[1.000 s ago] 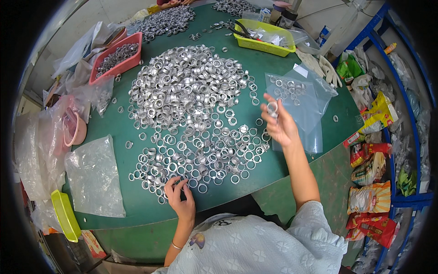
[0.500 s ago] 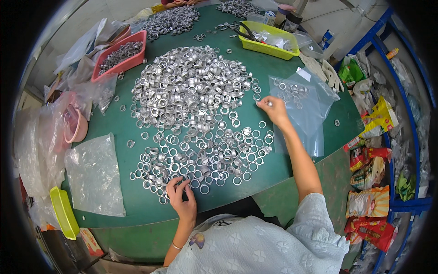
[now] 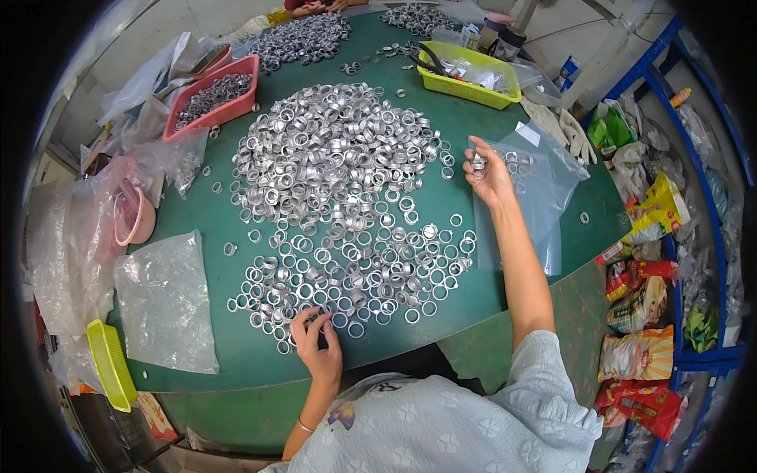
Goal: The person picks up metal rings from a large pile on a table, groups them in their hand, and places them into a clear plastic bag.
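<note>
My right hand is raised at the right of the pile, over the edge of a clear plastic bag. Its fingers are curled around small silvery metal rings; how many is hidden. Several more rings lie on or in the bag beside it. My left hand rests at the table's near side, fingers bent and apart, the tips touching the front of the loosely spread rings. Behind these rises a big heap of the same metal rings.
On the green table, a flat clear bag lies left. A pink basket of rings stands far left, a yellow-green basket far right. Further ring piles lie near another person's hands. Blue shelving stands right.
My right hand has turned palm inward and drawn slightly right, from the pile's edge to the clear bag, rings in its fingers. My left hand stays almost where it was.
</note>
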The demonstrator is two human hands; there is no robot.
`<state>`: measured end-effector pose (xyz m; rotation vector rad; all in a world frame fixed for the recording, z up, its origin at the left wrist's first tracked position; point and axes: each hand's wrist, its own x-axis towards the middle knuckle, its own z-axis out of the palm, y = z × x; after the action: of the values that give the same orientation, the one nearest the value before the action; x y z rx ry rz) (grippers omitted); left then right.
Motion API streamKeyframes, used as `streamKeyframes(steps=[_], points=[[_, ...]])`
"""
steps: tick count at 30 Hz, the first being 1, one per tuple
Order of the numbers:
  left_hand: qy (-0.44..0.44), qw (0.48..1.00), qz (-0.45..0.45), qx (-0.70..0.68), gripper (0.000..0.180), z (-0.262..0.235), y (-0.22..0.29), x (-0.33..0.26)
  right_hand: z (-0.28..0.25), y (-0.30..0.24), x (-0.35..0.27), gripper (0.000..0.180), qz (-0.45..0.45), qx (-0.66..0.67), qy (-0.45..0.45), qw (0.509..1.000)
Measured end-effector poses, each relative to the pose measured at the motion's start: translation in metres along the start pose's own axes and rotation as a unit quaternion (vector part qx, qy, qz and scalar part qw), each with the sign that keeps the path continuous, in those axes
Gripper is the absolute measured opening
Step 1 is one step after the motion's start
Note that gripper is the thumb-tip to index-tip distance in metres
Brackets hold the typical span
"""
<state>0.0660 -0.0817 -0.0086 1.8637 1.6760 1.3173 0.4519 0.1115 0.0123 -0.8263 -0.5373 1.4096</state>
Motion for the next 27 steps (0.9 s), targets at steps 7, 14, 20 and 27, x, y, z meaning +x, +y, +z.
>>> streamKeyframes(steps=[7, 14, 20, 27], points=[[0.002, 1.0, 0.0, -0.002, 0.022, 0.001, 0.001, 0.0, -0.02, 0.022, 0.04, 0.035, -0.138, -0.601, 0.152, 0.772], [-0.008, 1.0, -0.014, -0.012, 0.022, 0.001, 0.001, 0.0, 0.01, 0.037, -0.006, 0.027, -0.069, -0.584, 0.033, 0.808], [-0.009, 1.0, -0.02, -0.015, 0.022, 0.001, 0.0, -0.001, 0.063, 0.033, -0.081, 0.015, -0.023, -0.422, -0.035, 0.906], [-0.009, 1.0, -0.012, -0.009, 0.021, 0.001, -0.001, 0.0, 0.076, 0.028, -0.105, 0.011, -0.202, -0.447, -0.13, 0.862]])
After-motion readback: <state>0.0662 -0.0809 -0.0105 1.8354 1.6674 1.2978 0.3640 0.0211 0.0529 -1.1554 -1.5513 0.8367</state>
